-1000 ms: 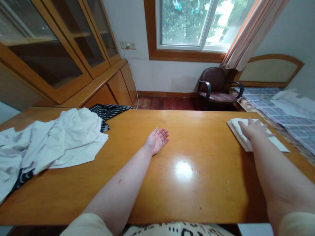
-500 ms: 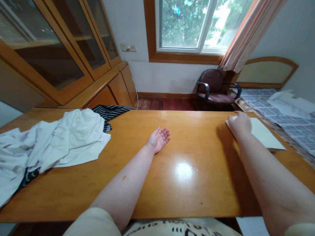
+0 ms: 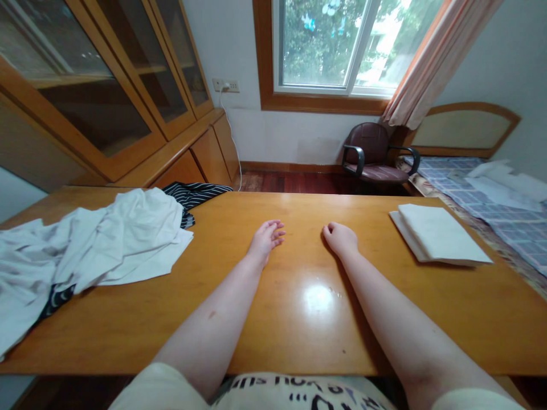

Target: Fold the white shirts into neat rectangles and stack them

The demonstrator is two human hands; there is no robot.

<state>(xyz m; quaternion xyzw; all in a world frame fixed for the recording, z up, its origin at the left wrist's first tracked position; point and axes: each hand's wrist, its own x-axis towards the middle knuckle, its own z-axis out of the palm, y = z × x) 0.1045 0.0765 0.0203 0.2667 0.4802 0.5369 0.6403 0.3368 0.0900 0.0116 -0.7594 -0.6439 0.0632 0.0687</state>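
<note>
My left hand [image 3: 267,236] is over the middle of the wooden table [image 3: 294,330], fingers loosely apart with nothing in them. To its right, my right hand [image 3: 341,236] is curled into a loose fist near the tabletop; no object shows in it. A neatly folded white cloth [image 3: 444,233], in a flat stack of layers, lies at the table's right end, apart from my right hand. Over the left end spreads a crumpled heap of white cloth [image 3: 123,236]. Black-and-white striped fabric [image 3: 199,195] pokes out from behind it.
Beyond the table stands a dark red armchair [image 3: 371,154] under the window [image 3: 316,51]. A bed with a checked cover [image 3: 482,199] borders the right side. A wooden cabinet with glass doors [image 3: 158,136] rises at the left, beside a white cord [image 3: 231,136].
My right hand has left the folded white cloth and moved left to mid-table, its fingers now curled. The left hand has shifted slightly left and turned its palm inward.
</note>
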